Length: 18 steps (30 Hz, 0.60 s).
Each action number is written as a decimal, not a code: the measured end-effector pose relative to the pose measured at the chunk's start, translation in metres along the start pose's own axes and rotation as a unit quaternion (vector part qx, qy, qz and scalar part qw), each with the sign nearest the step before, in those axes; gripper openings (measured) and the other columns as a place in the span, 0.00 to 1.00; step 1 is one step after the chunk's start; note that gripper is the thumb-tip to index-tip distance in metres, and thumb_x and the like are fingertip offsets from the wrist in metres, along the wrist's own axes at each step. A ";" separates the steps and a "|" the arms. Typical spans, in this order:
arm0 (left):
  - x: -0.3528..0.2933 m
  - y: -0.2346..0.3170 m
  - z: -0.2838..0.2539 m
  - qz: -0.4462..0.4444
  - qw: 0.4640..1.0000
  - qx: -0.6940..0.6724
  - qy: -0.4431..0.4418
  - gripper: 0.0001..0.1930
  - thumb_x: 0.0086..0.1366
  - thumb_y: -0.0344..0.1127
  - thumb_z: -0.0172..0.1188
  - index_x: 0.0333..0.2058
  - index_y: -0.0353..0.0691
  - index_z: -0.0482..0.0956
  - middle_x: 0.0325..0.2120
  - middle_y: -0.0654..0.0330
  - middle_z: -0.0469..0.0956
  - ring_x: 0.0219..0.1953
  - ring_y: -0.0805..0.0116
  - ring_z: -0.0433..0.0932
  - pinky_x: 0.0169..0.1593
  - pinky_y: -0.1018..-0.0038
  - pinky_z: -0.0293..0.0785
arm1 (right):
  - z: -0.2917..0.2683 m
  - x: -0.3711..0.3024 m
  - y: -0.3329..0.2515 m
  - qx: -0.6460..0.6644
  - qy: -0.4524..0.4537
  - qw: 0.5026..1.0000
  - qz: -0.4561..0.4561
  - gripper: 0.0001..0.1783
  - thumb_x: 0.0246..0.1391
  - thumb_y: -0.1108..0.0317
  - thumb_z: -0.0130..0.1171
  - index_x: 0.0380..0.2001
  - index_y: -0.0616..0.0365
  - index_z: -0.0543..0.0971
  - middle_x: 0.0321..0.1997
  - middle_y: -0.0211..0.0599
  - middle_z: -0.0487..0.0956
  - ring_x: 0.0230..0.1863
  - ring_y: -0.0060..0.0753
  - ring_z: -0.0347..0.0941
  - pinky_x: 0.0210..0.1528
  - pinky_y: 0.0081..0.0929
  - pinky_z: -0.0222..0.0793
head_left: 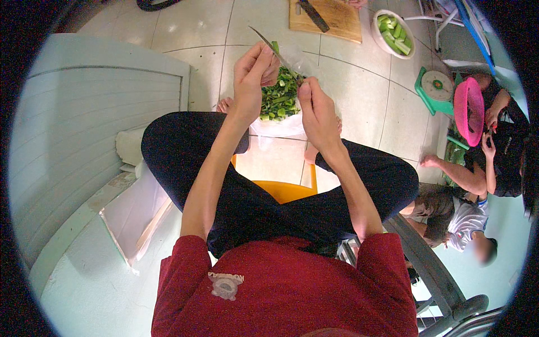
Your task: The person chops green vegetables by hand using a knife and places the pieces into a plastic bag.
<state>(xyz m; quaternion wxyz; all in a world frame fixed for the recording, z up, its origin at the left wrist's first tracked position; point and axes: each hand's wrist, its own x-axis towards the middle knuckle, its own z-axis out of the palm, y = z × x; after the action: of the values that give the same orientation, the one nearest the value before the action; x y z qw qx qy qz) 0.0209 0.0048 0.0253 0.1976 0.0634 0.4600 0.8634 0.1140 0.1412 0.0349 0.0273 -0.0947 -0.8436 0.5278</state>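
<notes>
My right hand (pixel 319 115) is closed around the handle of a knife (pixel 263 38). Its thin blade slants up and left, passing over the fingers of my left hand. Closed in a pinch, my left hand (pixel 255 73) holds a green vegetable stalk (pixel 275 46); only its tip shows beyond the fingers, beside the blade. Below both hands, between my feet, cut green vegetables (pixel 279 101) lie heaped in a clear plastic bag (pixel 275 128). The lower parts of the stalk are hidden by my fingers.
Ahead, a cleaver (pixel 313 16) lies on a wooden board (pixel 345 25), with another person's hand (pixel 357 3) by it. A white bowl (pixel 411 49) holds green pieces. Right: a green scale (pixel 424 90), a pink basket (pixel 469 112) and two seated people. A yellow stool (pixel 281 191) is under me.
</notes>
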 end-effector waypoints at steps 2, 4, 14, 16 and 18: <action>0.000 0.000 0.000 0.002 1.000 0.003 -0.007 0.10 0.73 0.36 0.52 0.29 0.45 0.65 0.20 0.71 0.59 0.22 0.81 0.57 0.26 0.79 0.52 | -0.001 0.000 0.001 -0.003 0.006 1.000 -0.010 0.18 0.72 0.58 0.42 0.38 0.64 0.69 0.25 0.55 0.71 0.28 0.61 0.69 0.32 0.47 0.62; -0.001 -0.002 0.000 0.003 1.000 0.008 -0.012 0.10 0.73 0.36 0.52 0.29 0.45 0.66 0.20 0.71 0.59 0.22 0.81 0.57 0.26 0.79 0.52 | -0.001 0.000 0.002 -0.005 0.011 1.000 -0.021 0.18 0.73 0.57 0.41 0.38 0.64 0.69 0.26 0.56 0.71 0.29 0.62 0.69 0.33 0.47 0.63; -0.002 -0.003 0.010 0.022 0.999 0.032 -0.006 0.15 0.76 0.40 0.49 0.27 0.45 0.64 0.19 0.74 0.55 0.20 0.85 0.52 0.23 0.82 0.47 | -0.001 0.001 0.002 -0.009 0.004 1.000 -0.012 0.19 0.73 0.57 0.41 0.37 0.64 0.67 0.29 0.57 0.71 0.32 0.65 0.68 0.36 0.48 0.64; -0.003 -0.003 0.009 0.022 0.999 0.030 -0.004 0.15 0.76 0.40 0.49 0.27 0.45 0.65 0.19 0.75 0.55 0.20 0.85 0.52 0.23 0.82 0.46 | -0.001 0.002 0.002 -0.009 0.009 1.000 -0.015 0.18 0.73 0.57 0.41 0.37 0.64 0.67 0.30 0.57 0.71 0.33 0.65 0.68 0.37 0.48 0.64; -0.004 -0.004 0.004 -0.004 1.000 0.010 -0.015 0.08 0.73 0.34 0.52 0.32 0.44 0.70 0.22 0.72 0.60 0.22 0.82 0.56 0.26 0.80 0.51 | -0.002 0.002 0.001 -0.008 0.010 1.000 -0.013 0.18 0.72 0.58 0.41 0.38 0.65 0.68 0.31 0.58 0.71 0.34 0.65 0.68 0.38 0.48 0.64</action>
<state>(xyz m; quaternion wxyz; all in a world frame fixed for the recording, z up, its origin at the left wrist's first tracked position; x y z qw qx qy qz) 0.0274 0.0083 0.0242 0.2075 0.0765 0.4658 0.8568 0.1119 0.1437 0.0342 0.0421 -0.0894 -0.8486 0.5197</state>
